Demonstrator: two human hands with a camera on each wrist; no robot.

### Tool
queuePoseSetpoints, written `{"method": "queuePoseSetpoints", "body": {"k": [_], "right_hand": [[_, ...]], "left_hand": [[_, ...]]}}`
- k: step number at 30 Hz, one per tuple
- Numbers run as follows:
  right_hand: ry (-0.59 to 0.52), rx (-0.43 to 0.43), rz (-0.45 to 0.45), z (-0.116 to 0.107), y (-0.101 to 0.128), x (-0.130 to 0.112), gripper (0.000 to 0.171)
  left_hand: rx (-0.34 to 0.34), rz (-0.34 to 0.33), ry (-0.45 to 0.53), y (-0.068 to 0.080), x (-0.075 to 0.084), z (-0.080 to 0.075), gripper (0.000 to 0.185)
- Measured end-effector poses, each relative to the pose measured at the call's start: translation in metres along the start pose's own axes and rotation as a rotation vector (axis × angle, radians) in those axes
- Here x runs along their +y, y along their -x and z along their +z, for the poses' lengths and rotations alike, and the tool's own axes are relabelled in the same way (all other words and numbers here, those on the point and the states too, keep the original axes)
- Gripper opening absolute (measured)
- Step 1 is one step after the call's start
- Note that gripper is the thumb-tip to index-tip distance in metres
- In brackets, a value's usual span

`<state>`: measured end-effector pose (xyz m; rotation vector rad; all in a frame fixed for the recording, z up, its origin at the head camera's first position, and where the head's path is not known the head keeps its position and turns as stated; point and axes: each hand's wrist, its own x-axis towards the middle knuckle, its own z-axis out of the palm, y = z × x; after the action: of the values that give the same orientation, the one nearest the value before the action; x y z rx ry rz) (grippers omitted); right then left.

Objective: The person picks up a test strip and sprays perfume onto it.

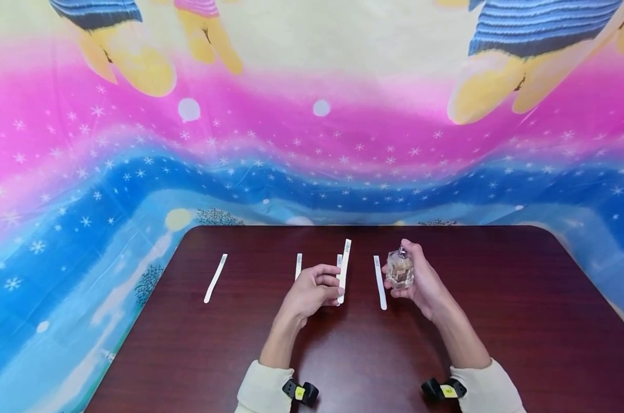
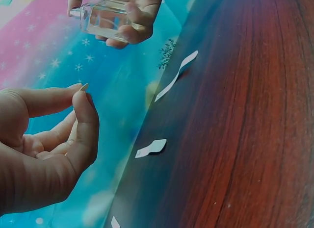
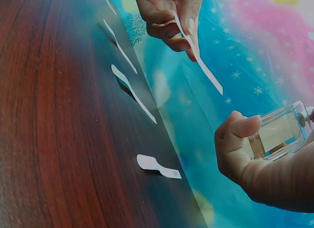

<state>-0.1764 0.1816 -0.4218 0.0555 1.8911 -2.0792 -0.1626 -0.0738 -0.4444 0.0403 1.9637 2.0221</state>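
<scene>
My left hand (image 1: 310, 293) pinches a white perfume test strip (image 1: 345, 269) near its rounded lower end, between thumb and fingers. The strip stands tilted above the table, its printed end up. In the right wrist view the same strip slants down toward the bottle. My right hand (image 1: 424, 281) grips a clear glass perfume bottle (image 1: 400, 269) holding pale liquid, with a finger at the sprayer on top. The bottle is upright in the head view, a little right of the held strip. A white strip (image 1: 379, 284) lies on the table just left of the bottle.
More white strips lie on the dark wooden table (image 1: 188, 355): one strip (image 1: 216, 279) far left, another strip (image 1: 299, 265) partly behind the left hand, and one behind the held strip. A patterned cloth (image 1: 291, 149) hangs along the table's far edge.
</scene>
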Motion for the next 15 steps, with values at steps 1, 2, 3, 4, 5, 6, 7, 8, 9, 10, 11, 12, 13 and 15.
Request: {"method": "queuePoseSetpoints", "body": {"k": [1, 2, 3, 4, 5, 6, 7, 8, 9, 10, 11, 12, 13, 15], "right_hand": [[0.001, 0.003, 0.0, 0.0, 0.0, 0.0001, 0.056], [0.003, 0.005, -0.001, -0.0001, -0.0001, 0.0003, 0.056], [0.005, 0.007, -0.001, -0.0001, -0.0002, 0.0003, 0.056], [0.006, 0.006, -0.001, -0.0002, -0.0002, 0.0003, 0.057], [0.008, 0.005, -0.002, -0.0001, -0.0003, 0.0003, 0.057], [0.011, 0.003, -0.003, -0.0001, -0.0004, 0.0003, 0.057], [0.013, 0.001, -0.003, 0.0, -0.0003, 0.0003, 0.058], [0.016, 0.0, -0.003, 0.0002, -0.0003, 0.0002, 0.058], [0.017, -0.001, -0.001, 0.0004, -0.0002, 0.0001, 0.059], [0.019, -0.001, -0.001, 0.0006, -0.0001, 0.0002, 0.059], [0.02, 0.001, 0.0, 0.0008, 0.0001, 0.0003, 0.059], [0.02, 0.001, 0.0, 0.0009, 0.0003, 0.0004, 0.059], [0.02, 0.003, 0.001, 0.001, 0.0006, 0.0006, 0.059], [0.022, 0.005, 0.002, 0.0011, 0.0012, 0.001, 0.058]], "left_hand": [[-0.001, -0.001, -0.001, 0.0, -0.0005, 0.0003, 0.043], [-0.004, -0.003, -0.002, -0.0001, -0.0009, 0.0006, 0.043], [-0.009, -0.005, -0.001, -0.0001, -0.0011, 0.0009, 0.044], [-0.013, -0.008, 0.002, -0.0001, -0.0012, 0.0013, 0.045], [-0.017, -0.011, 0.005, -0.0001, -0.0011, 0.0016, 0.045], [-0.021, -0.014, 0.009, -0.0003, -0.001, 0.0018, 0.046], [-0.024, -0.016, 0.014, -0.0004, -0.0008, 0.002, 0.047], [-0.023, -0.019, 0.019, -0.0007, -0.0005, 0.0021, 0.047], [-0.022, -0.02, 0.019, -0.0009, -0.0005, 0.0022, 0.048], [-0.02, -0.02, 0.019, -0.0011, -0.0004, 0.0021, 0.049], [-0.017, -0.021, 0.019, -0.0013, -0.0004, 0.0019, 0.049], [-0.013, -0.022, 0.018, -0.0013, -0.0004, 0.0019, 0.049], [-0.011, -0.023, 0.016, -0.0009, -0.0002, 0.002, 0.049], [-0.009, -0.029, 0.016, -0.0001, 0.0001, 0.0025, 0.05]]}}
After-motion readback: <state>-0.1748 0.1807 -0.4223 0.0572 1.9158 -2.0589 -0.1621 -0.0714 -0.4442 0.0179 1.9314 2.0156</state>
